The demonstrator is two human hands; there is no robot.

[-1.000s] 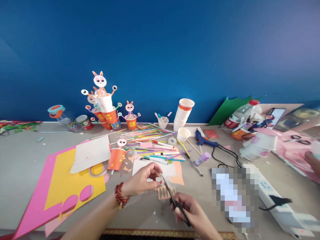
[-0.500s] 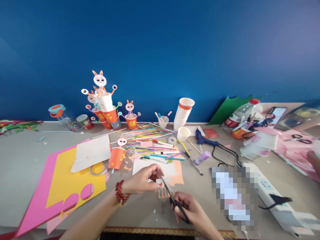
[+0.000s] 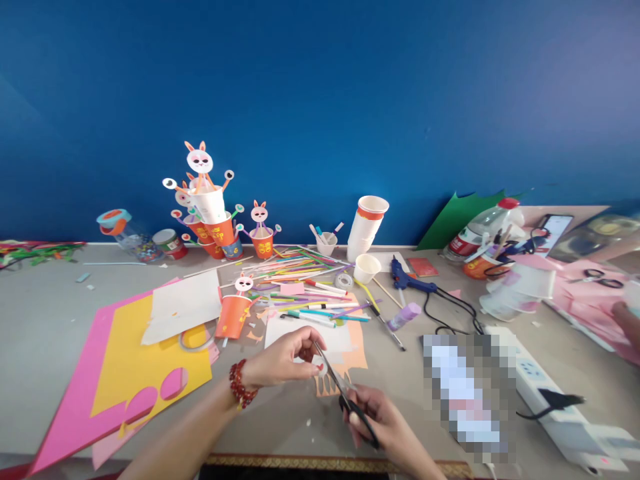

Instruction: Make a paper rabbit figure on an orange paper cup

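Observation:
My right hand (image 3: 373, 417) is closed around the black handles of a pair of scissors (image 3: 360, 421), whose blades point up and to the left. Between the thumb and fingers of my left hand (image 3: 295, 357) is a small white paper piece (image 3: 319, 365) with a red mark on it. The blades lie along the right edge of this piece; whether they touch it, I cannot tell. Behind it lies peach paper (image 3: 327, 385) with a fringed edge, beside a white sheet (image 3: 287, 331). An orange paper cup (image 3: 233, 319) with a rabbit face stands left of my hands.
Yellow paper (image 3: 150, 333) over pink paper (image 3: 75, 380) lies left. Pens and coloured sticks (image 3: 300, 267) spread across the middle. A blue glue gun (image 3: 410, 279), a glue stick (image 3: 404, 315), a blurred-out object (image 3: 465, 393) and a power strip (image 3: 545, 393) are right. Another person's hand (image 3: 627, 323) shows far right.
The white paper piece and the scissor tips have shifted very slightly to the left. Both hands keep their hold, and the rest of the table looks the same.

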